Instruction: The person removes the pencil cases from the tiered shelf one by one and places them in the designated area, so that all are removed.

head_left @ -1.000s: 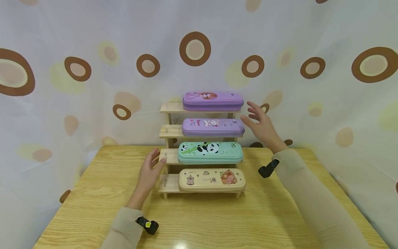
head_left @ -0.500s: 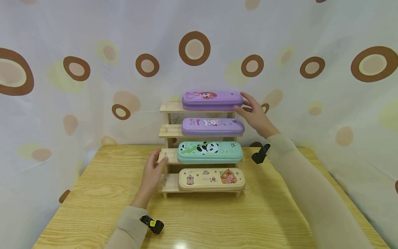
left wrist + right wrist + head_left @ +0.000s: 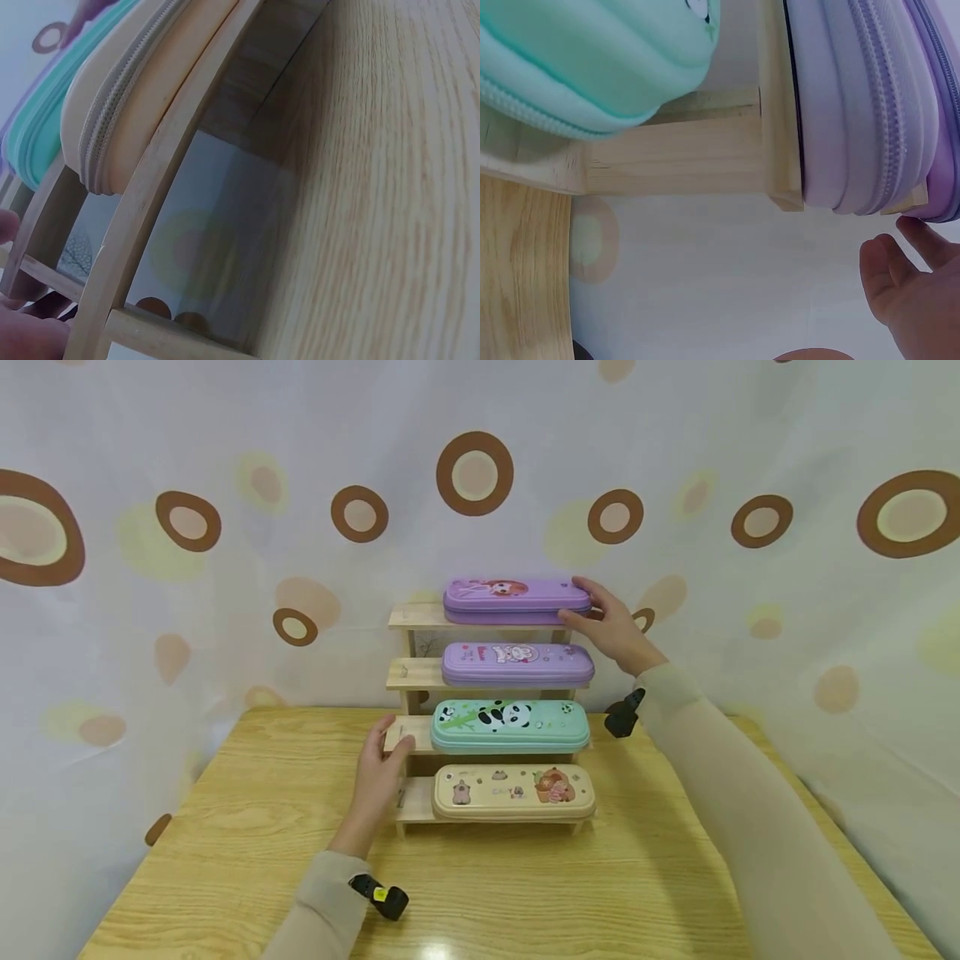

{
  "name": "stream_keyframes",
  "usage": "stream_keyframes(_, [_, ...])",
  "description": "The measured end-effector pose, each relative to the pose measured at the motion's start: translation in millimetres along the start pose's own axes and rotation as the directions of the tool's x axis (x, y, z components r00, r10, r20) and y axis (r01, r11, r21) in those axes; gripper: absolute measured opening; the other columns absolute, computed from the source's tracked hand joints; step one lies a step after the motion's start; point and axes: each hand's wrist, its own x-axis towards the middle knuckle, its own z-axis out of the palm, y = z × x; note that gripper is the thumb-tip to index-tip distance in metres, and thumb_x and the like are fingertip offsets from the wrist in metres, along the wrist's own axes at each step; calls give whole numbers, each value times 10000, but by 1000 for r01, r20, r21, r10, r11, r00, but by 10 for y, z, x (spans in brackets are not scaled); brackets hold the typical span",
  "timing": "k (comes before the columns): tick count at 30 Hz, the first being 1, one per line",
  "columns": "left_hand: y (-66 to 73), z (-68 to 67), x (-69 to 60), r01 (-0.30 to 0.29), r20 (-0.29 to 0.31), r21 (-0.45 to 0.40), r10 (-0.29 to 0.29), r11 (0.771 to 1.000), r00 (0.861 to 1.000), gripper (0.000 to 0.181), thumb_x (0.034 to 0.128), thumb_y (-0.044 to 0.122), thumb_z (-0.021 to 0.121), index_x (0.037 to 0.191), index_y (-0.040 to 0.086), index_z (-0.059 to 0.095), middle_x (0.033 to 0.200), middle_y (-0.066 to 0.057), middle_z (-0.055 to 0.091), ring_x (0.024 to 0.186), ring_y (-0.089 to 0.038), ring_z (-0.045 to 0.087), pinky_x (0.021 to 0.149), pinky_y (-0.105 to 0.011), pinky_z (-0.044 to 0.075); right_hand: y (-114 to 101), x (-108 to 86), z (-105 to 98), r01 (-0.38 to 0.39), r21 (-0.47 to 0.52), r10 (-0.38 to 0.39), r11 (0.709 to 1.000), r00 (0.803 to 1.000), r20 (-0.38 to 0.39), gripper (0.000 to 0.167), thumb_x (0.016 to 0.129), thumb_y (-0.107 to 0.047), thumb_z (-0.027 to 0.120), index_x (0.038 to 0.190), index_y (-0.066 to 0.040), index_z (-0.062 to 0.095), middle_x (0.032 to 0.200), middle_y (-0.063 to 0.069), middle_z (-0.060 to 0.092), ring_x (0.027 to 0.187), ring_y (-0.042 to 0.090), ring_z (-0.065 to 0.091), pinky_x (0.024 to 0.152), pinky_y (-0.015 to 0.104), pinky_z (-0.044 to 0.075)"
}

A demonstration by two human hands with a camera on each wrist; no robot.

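A stepped wooden rack (image 3: 415, 809) carries several zippered pencil cases, one on each step. The top one, a bright purple pencil case (image 3: 517, 602) with a cartoon girl, has its right end between the thumb and fingers of my right hand (image 3: 615, 625). In the right wrist view a fingertip (image 3: 915, 227) meets the end of that case. My left hand (image 3: 378, 777) holds the left end of the rack's second step from the bottom, thumb over the board. Part of the left hand (image 3: 30, 334) shows at the edge of the left wrist view.
Below the top are a lilac pencil case (image 3: 517, 663), a mint panda pencil case (image 3: 510, 727) and a cream pencil case (image 3: 513, 793). The rack stands on a wood-grain table (image 3: 525, 893), near a patterned curtain (image 3: 300, 443) behind.
My right hand has moved left to the right end of the top purple pencil case and taken hold of it. My left hand has shifted slightly right onto the step's end.
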Motion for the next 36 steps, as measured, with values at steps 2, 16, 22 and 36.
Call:
stream_keyframes(2, [7,11,4,1,4,-2,-1,1000,1000,605,1003,290,585,1531,135,333,1628,-91,147,1475,-309,131,1144,-474,227,8,20,-2,7,-6,-7,1000,1000,-1,759,946,-362,666,1576,-230,263,1527,154,346,1347,384,380,1088,532,319])
stream_keyframes(16, [-68,57,17,-19,-21,-18,19,1000,1000,575,998,266,591,1518,175,363,1612,-30,212,1479,-261,125,1141,-449,240,-6,10,-48,29,-58,-34,998,995,-97,658,912,-300,716,1502,-181,452,1415,134,522,1192,297,552,1022,432,428])
stream_keyframes(22, [-70,64,11,-21,-14,-14,21,1000,1000,561,1002,287,585,1513,216,367,1606,-12,214,1460,-253,174,1112,-452,297,-24,-30,-91,6,-49,-11,999,994,-105,676,892,-330,729,1499,-206,457,1425,121,519,1192,277,557,1019,419,432])
stream_keyframes(36, [-122,111,-2,-50,-8,-38,50,998,999,554,1006,294,587,1513,236,369,1558,-15,298,1177,-258,453,979,-417,404,43,-310,-318,80,10,-78,997,986,-147,636,904,-257,734,1477,-142,484,1390,144,542,1079,162,586,880,179,478])
